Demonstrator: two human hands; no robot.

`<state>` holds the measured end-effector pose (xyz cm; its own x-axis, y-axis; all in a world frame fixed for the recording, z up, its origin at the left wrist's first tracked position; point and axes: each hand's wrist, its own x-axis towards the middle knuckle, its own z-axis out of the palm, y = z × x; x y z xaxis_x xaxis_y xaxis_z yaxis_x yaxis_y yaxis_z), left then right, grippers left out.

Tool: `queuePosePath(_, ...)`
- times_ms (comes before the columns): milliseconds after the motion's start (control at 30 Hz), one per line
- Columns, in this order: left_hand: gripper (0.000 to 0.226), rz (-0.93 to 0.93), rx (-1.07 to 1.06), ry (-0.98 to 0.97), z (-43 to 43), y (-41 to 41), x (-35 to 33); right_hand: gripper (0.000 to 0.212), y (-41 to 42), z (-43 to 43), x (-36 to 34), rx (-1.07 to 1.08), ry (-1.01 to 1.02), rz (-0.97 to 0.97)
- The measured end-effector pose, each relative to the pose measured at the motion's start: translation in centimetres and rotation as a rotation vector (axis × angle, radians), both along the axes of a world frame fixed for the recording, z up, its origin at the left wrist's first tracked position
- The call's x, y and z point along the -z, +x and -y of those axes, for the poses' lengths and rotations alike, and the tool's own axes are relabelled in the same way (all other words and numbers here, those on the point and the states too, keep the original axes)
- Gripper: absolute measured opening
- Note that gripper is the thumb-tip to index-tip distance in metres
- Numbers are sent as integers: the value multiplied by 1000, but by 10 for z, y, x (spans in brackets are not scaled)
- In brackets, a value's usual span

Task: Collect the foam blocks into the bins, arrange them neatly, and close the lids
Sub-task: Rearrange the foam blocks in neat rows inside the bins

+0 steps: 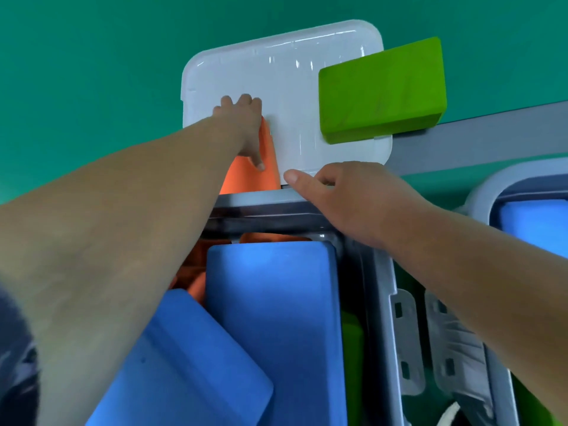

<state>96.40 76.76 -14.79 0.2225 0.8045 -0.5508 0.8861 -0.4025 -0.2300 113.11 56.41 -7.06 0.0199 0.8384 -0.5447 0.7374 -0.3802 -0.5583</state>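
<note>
The left hand (242, 130) curls round a smooth orange foam block (239, 179) by the glossy white lid (292, 87), whose near edge the right hand (335, 186) pinches.

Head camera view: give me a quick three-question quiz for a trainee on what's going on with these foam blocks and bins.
1. True or false: the white lid covers the near bin.
2. The topmost blocks in that bin are: A white, B blue, C green.
3. Which hand grips the orange block?

Key: 1 false; 2 B; 3 the left hand.
</note>
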Motion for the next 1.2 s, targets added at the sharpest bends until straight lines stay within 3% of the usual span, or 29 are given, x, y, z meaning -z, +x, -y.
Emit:
queuePosePath(67,122,4,32,-6,0,4,-8,79,0,-1,1,5,11,2)
queuePosePath(267,100,-31,106,-46,6,21,-48,83,-2,0,0,26,18,54)
queuePosePath(400,104,54,47,-49,25,17,-78,97,-3,5,-1,92,65,19)
queuePosePath(467,98,173,-23,-80,39,10,-95,95,-3,8,-5,117,98,-2)
queuePosePath(600,87,581,-144,6,62,10,-147,91,12,8,-16,101,216,46)
queuePosePath(767,84,966,-149,57,73,35,-215,116,95,-17,-54,74,456,274)
queuePosePath(900,82,1240,-209,-28,68,75,-233,92,169,-26,-102,9,492,344)
queuePosePath(1200,76,1224,-100,-298,102,185,-237,75,251,73,-165,286,463,390)
